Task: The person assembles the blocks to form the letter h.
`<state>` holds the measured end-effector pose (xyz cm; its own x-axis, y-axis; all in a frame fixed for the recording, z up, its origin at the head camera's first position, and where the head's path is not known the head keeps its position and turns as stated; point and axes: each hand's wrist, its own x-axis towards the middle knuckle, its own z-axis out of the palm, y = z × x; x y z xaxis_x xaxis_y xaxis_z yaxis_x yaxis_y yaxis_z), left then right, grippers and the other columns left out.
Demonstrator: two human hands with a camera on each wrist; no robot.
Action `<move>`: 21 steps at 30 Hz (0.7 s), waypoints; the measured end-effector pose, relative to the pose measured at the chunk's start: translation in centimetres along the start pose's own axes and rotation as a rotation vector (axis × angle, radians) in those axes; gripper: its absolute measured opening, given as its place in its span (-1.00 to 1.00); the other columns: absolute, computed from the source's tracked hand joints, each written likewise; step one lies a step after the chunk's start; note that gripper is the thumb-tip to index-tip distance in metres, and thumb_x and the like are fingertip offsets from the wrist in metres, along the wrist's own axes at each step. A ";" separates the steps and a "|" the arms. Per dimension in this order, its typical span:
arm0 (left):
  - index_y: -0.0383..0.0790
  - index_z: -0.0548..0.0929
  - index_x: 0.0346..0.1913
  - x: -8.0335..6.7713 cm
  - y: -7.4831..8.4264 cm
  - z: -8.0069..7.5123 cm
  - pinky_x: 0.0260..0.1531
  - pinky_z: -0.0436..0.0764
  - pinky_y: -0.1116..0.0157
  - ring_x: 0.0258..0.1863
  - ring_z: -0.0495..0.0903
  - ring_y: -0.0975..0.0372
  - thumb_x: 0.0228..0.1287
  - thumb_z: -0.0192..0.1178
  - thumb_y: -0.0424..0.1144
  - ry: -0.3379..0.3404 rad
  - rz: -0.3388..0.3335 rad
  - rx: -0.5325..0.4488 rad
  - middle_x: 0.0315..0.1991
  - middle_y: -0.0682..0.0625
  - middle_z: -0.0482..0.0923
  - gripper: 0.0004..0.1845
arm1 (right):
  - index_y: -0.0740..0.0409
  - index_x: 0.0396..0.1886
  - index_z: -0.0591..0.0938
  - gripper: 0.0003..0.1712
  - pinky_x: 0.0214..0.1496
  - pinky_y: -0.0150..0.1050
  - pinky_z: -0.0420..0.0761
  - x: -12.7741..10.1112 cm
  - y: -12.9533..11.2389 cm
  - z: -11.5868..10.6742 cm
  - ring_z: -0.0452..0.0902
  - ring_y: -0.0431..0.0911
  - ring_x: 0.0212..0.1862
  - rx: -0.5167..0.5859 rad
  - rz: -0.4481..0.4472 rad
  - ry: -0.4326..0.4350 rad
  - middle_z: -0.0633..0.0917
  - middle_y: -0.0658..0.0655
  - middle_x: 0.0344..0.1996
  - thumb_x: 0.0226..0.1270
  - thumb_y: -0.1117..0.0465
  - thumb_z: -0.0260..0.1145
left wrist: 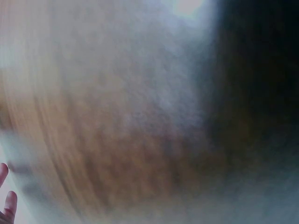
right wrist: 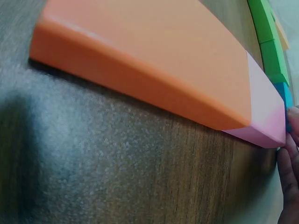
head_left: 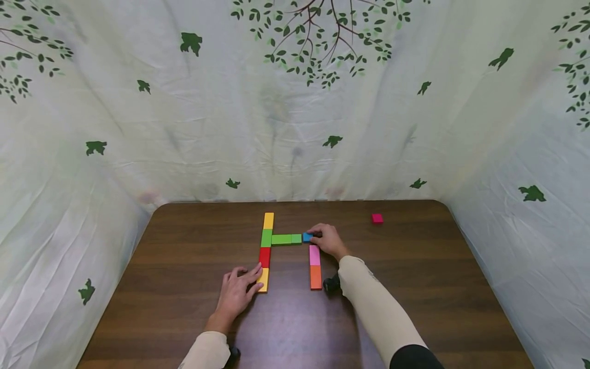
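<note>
Nearest me, my left hand (head_left: 237,293) lies flat, fingers straight against the bottom yellow block (head_left: 264,280) of the left column, steadying it. Farther out, my right hand (head_left: 328,239) pinches the blue block (head_left: 307,237) at the end of the green crossbar (head_left: 286,239), just above the pink block (head_left: 314,254); I judge I'm seating it, so next it must sit flush. The table (head_left: 415,287) is open rightward, a red block (head_left: 377,218) well apart near the far edge.

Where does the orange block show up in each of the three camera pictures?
Head: the orange block lies low on the table, centre, ending the right column.
Left wrist: not in it; only blur and fingertips.
Right wrist: it fills the top, close up.
Shared landmark: the pink block butting against it.
</note>
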<state>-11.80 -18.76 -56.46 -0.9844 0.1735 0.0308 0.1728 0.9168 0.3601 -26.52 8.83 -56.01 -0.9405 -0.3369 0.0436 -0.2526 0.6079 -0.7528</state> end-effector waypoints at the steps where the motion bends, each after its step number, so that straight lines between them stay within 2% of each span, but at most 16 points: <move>1: -0.05 0.50 0.27 0.0 0.0 0.0 0.10 0.25 -0.05 0.17 0.34 -0.01 0.16 0.33 -0.01 0.000 0.000 0.001 0.31 0.09 0.41 -0.40 | 0.25 -0.12 0.74 -0.78 0.05 -0.06 0.55 0.0 0.0 0.0 0.58 0.04 -0.07 0.001 0.000 -0.001 0.70 0.18 -0.16 0.22 0.38 0.37; 13: -0.04 0.50 0.27 0.0 0.0 0.1 0.10 0.25 -0.05 0.18 0.34 0.00 0.17 0.32 -0.01 -0.001 -0.003 0.001 0.31 0.10 0.42 -0.41 | 0.20 -0.08 0.74 -0.76 0.06 -0.08 0.54 -0.1 -0.1 0.2 0.55 0.01 -0.05 0.035 0.057 -0.030 0.70 0.15 -0.12 0.24 0.35 0.37; 21: -0.04 0.51 0.27 0.0 -0.1 0.2 0.10 0.25 -0.05 0.17 0.35 0.00 0.17 0.33 -0.01 0.000 0.002 -0.003 0.30 0.09 0.43 -0.41 | 0.18 -0.07 0.74 -0.75 0.08 -0.07 0.54 -0.1 0.0 0.2 0.55 0.02 -0.01 0.044 0.061 -0.027 0.69 0.14 -0.09 0.25 0.34 0.36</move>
<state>-11.83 -18.75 -56.64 -0.9840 0.1754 0.0319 0.1749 0.9153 0.3627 -26.37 8.69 -56.14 -0.9473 -0.3197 -0.0207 -0.1841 0.5963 -0.7814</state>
